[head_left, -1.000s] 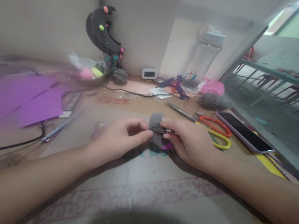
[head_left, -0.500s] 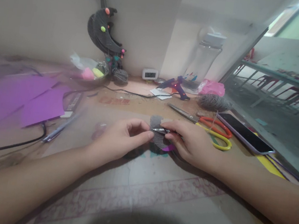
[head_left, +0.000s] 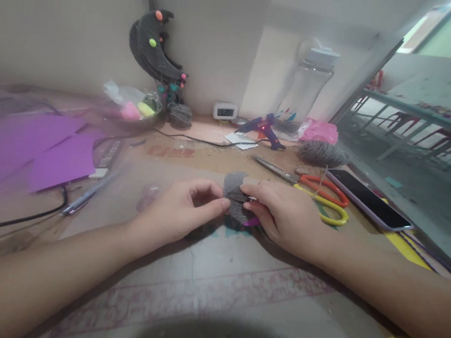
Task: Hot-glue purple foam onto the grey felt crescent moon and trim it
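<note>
A small grey yarn-covered piece [head_left: 235, 184] is held between my two hands over the middle of the table, with a purple bit [head_left: 250, 222] showing at its lower right edge. My left hand [head_left: 187, 205] pinches its left side between thumb and fingers. On the other side, my right hand [head_left: 286, 213] closes its thumb and fingertips on it. A tiny shiny sliver shows by the right fingertips; what it belongs to is hidden. Just behind the right hand lie scissors [head_left: 325, 189] with one orange and one yellow handle.
A glue gun [head_left: 262, 128] with a lit red light stands at the back, its cord running left. Also around are a phone [head_left: 369, 199], grey yarn [head_left: 323, 153], a clear bottle [head_left: 306, 91], a small clock [head_left: 224, 112], purple sheets [head_left: 65, 156] and a pen [head_left: 87, 195].
The bright silvery strip across the grey piece is now nearly out of sight, and the piece's upper part lies folded toward my right fingertips. Both hands keep their places.
</note>
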A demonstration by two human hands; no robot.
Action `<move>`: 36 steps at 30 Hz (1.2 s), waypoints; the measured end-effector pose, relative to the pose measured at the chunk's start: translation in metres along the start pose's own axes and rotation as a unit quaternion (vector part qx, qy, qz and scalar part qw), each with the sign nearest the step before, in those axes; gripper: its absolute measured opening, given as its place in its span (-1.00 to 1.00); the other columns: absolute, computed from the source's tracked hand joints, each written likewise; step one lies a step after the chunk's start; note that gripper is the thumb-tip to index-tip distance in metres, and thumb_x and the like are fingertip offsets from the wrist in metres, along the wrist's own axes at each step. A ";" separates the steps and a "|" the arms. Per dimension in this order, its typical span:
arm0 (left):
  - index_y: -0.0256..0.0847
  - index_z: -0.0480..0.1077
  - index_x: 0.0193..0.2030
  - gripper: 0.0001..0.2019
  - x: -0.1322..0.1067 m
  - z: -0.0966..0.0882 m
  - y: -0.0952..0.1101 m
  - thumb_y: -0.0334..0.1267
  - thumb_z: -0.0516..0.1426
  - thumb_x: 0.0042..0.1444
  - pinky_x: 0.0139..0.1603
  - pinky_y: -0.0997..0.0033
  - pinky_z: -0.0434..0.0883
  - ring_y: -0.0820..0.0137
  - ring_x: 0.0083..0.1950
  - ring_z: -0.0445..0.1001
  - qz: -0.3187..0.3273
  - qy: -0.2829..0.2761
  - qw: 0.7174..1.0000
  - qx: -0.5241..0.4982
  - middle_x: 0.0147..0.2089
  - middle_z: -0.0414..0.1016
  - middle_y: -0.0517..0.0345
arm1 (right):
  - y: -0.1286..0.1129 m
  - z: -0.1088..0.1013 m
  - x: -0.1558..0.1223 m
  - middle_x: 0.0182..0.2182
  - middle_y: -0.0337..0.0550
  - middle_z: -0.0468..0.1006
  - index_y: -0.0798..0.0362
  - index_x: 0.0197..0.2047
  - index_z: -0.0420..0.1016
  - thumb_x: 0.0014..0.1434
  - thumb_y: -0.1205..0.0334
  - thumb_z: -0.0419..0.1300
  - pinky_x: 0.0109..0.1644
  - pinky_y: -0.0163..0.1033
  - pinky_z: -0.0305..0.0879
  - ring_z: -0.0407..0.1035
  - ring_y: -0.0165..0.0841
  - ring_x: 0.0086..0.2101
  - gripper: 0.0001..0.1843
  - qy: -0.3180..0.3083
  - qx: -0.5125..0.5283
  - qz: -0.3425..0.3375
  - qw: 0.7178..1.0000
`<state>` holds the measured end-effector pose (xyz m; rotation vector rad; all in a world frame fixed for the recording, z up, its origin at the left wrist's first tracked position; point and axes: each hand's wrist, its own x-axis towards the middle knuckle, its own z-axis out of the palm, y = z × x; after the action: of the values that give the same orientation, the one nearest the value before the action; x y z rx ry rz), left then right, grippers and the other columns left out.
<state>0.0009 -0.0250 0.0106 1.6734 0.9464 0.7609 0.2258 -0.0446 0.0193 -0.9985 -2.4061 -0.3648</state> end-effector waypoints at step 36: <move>-0.19 0.41 -0.34 -0.77 0.001 0.001 -0.003 -0.07 0.17 0.19 -0.41 0.50 0.27 0.48 -0.41 0.36 0.000 -0.019 1.000 0.021 -0.40 0.47 0.23 | 0.001 0.000 0.003 -0.38 -0.08 0.60 0.13 -0.09 0.54 0.40 0.21 -0.03 -0.37 -0.27 0.20 0.43 -0.32 -0.39 -0.67 -0.003 -0.005 -0.010 1.000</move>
<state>0.0009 -0.0242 0.0073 1.7183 0.9421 0.7114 0.2246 -0.0421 0.0206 -0.9825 -2.4235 -0.3807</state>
